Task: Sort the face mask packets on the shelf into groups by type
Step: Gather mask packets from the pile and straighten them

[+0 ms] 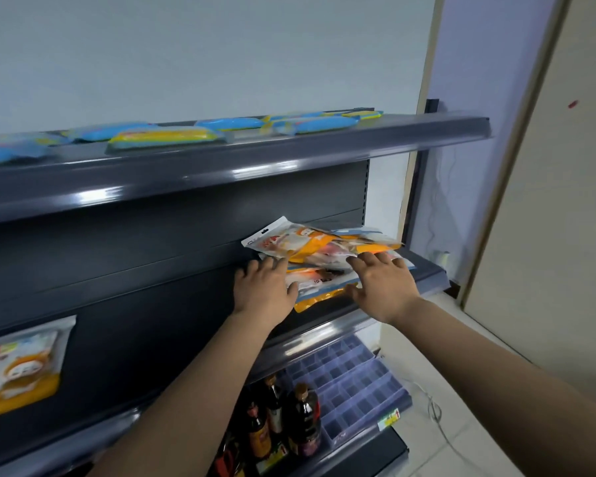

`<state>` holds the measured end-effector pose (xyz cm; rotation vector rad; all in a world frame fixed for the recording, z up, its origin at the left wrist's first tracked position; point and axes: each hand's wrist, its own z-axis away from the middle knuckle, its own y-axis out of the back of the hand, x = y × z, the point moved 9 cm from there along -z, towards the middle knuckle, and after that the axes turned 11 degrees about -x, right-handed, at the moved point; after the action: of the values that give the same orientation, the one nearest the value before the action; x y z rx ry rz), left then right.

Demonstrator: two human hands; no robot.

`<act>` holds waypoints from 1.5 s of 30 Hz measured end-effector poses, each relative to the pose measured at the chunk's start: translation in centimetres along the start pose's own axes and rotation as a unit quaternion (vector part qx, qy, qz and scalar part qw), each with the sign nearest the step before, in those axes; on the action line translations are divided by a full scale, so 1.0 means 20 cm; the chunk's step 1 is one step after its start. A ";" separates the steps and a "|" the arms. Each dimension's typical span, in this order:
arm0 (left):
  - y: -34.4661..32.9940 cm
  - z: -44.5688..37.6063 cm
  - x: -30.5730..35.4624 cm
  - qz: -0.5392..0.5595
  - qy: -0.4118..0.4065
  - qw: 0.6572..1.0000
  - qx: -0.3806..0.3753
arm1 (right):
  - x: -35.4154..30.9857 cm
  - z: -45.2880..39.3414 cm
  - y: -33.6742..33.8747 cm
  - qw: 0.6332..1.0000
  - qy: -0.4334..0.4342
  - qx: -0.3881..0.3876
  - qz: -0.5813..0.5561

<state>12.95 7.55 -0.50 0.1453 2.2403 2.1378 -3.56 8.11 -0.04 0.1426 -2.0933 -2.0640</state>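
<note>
Where the middle shelf (pixel 427 270) ends on the right, a loose pile of packets (pixel 324 251) lies overlapping, glossy white and orange with blue edging. Left hand (pixel 264 287) and right hand (pixel 382 282) rest flat on it, fingers (pixel 367 259) spread. Another orange-white packet (pixel 18 366) sits far left; blue-yellow packets (pixel 166 136) line the top shelf (pixel 255 160).

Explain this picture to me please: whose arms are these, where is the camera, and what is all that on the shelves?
No machine here: a person wears a camera on the head, looking down at both bare arms. The left hand and right hand rest with straight fingers on a loose pile of orange-and-white plastic face mask packets on the dark grey metal middle shelf. Neither hand grips anything. One similar packet lies far left. Blue-and-yellow flat packets lie on the top shelf. Below stand dark bottles beside a clear divided plastic tray.
</note>
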 end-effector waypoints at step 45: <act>-0.32 -0.61 -0.15 0.475 0.352 0.792 0.155 | 0.77 -1.52 -0.38 0.889 0.108 -0.130 -0.425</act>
<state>14.46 -5.18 -6.45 0.7468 3.5310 2.4476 -12.84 -24.99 -6.36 1.3897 -1.7369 -2.5629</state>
